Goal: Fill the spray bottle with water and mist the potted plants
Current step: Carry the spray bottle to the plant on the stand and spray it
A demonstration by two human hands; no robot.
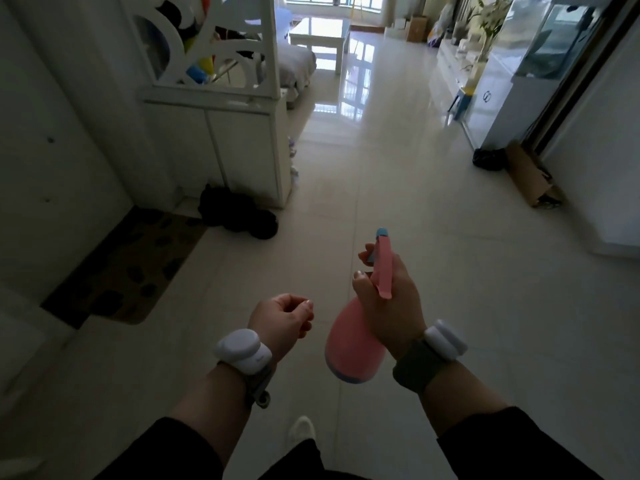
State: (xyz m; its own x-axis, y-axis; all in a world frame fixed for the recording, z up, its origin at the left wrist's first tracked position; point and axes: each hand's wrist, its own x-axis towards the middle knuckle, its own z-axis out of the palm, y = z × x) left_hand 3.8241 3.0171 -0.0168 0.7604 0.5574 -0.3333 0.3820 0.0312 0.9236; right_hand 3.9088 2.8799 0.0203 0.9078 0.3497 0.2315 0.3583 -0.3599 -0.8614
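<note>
Glossy tiled floor (pixel 398 188) runs ahead to a potted plant (pixel 490 26) far off at upper right, well apart from you. Spray bottle (pixel 356 336), pink, tilted nozzle-forward, is held out over the floor. Your right hand (pixel 391 299) wraps its neck, a finger at the trigger; left hand (pixel 282 320) hangs loosely curled, holding nothing. Fill level not readable. Risks: a trigger squeeze mid-walk wets the tile, so slipping; one-handed neck grip could let a heavy bottle swing.

doormat (pixel 124 268) by door | black shoes (pixel 239 214) beside white cabinet (pixel 221 143) | cardboard box (pixel 533 178) right
</note>
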